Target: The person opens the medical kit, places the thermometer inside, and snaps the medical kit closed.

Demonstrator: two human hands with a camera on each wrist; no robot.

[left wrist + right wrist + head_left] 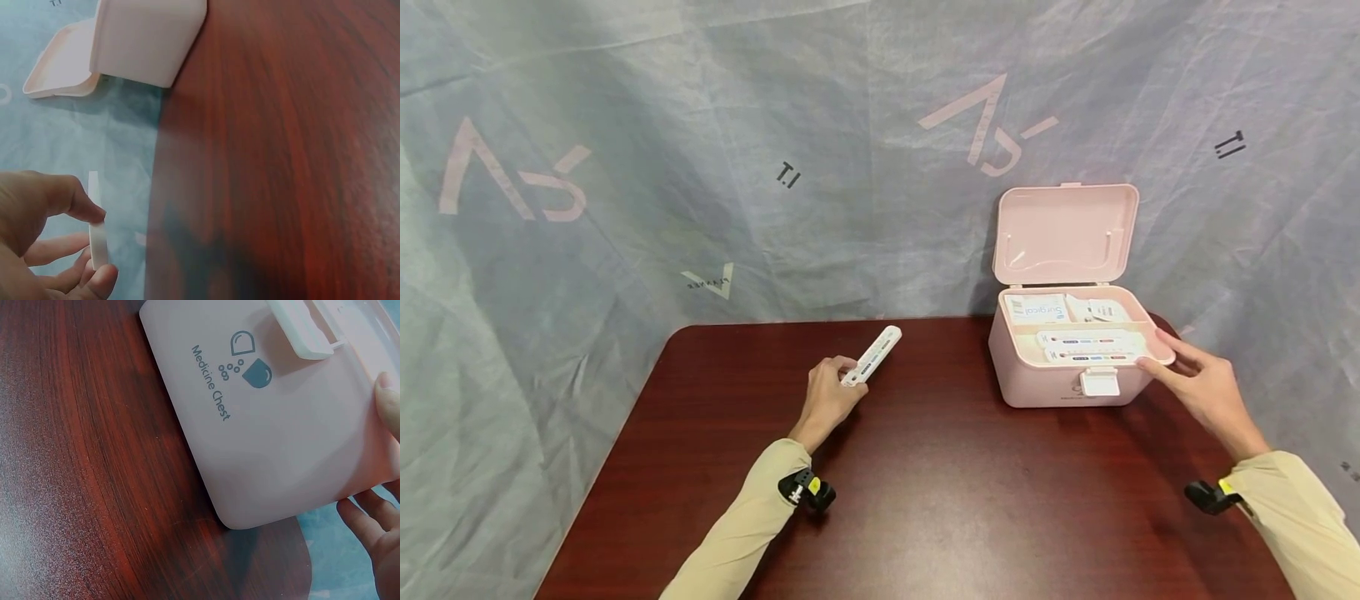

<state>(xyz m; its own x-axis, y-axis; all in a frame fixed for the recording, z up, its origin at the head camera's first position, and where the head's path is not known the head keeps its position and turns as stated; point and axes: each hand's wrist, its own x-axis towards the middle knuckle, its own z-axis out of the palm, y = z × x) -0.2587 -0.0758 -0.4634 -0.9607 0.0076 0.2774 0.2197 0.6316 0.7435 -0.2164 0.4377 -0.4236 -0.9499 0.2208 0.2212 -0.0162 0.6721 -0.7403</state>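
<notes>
My left hand (832,392) pinches one end of a slim white strip with coloured print (874,354), held tilted over the table's left half. Seen edge-on in the left wrist view, the strip (97,240) lies between thumb and fingers. At the table's right side stands a pink medicine chest (1033,387), its lid (1067,233) raised. My right hand (1206,392) grips the chest's right side, thumb at the rim and fingers along the outer wall. Two similar white strips (1086,346) lie in the chest's front compartment. In the right wrist view, "Medicine Chest" is printed on its front (275,450).
A packet marked "Surgical" (1036,308) and other white packets (1107,311) fill the chest's rear compartment. The white latch (1100,382) hangs at the front. Behind the dark red wooden table (940,500) hangs a grey printed cloth (850,167).
</notes>
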